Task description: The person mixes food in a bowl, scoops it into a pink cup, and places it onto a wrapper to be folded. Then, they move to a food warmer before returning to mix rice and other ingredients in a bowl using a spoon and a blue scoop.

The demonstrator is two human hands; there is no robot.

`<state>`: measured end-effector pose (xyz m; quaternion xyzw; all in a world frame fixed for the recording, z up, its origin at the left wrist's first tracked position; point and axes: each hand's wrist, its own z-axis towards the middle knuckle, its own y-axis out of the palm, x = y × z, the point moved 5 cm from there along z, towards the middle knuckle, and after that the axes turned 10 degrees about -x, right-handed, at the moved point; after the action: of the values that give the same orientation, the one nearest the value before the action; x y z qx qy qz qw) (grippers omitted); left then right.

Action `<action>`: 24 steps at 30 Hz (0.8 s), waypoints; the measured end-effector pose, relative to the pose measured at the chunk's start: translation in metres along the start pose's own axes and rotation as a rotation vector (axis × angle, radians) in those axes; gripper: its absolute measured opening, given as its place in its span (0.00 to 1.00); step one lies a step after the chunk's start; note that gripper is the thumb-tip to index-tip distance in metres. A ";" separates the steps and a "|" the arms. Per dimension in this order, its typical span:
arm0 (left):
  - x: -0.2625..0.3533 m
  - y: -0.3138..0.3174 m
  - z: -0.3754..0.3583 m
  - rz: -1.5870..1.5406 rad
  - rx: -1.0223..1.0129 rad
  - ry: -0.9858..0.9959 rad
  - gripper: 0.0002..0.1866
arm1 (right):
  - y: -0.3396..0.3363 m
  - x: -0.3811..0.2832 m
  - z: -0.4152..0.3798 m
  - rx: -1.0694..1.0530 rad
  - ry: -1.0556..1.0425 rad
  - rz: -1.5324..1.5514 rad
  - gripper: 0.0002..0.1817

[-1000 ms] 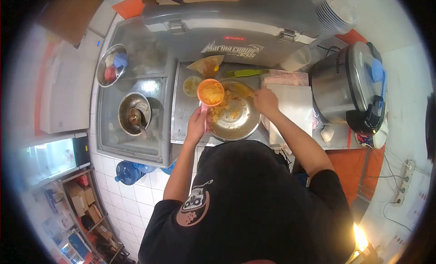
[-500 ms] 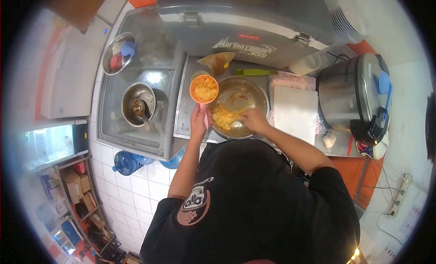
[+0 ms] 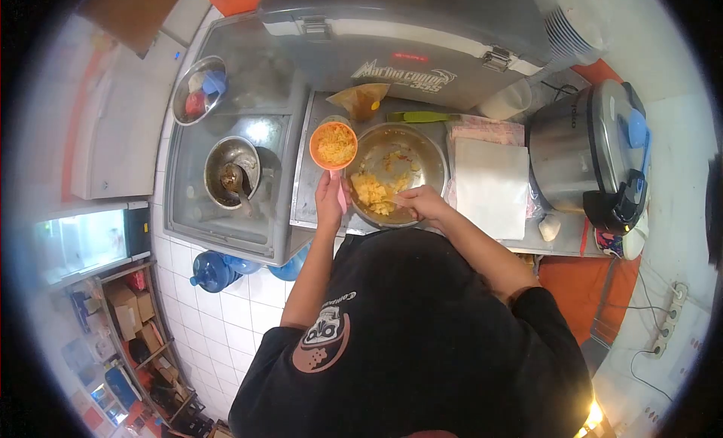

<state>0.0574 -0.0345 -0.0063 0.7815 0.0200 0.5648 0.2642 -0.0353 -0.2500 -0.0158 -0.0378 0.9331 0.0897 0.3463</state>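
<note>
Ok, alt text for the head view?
A person's left hand holds an orange cup of yellow food by its pink handle, the right hand reaching into a metal bowl with more; a smaller bowl sits left.

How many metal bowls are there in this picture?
3: a large bowl in the centre, a second bowl holding a spoon, to the left, and a third bowl at upper left.

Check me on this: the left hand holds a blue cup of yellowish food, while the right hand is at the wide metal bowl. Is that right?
Not quite: the cup is orange, not blue, as the head view shows. The left hand does hold it, with yellowish food inside, and the right hand is at the wide metal bowl.
</note>
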 end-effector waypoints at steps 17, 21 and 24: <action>0.011 0.045 -0.009 0.482 -0.135 -0.337 0.14 | -0.041 -0.045 -0.069 0.206 -0.275 0.098 0.19; -0.017 0.058 -0.003 0.446 -0.234 -0.544 0.11 | -0.018 -0.042 -0.069 0.491 -0.611 -0.768 0.24; -0.020 0.065 0.000 0.390 -0.273 -0.610 0.11 | -0.009 -0.023 -0.056 0.464 -0.531 -0.836 0.25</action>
<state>0.0329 -0.0967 0.0042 0.8604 -0.2840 0.3433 0.2475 -0.0530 -0.2693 0.0395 -0.3039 0.7145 -0.2574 0.5752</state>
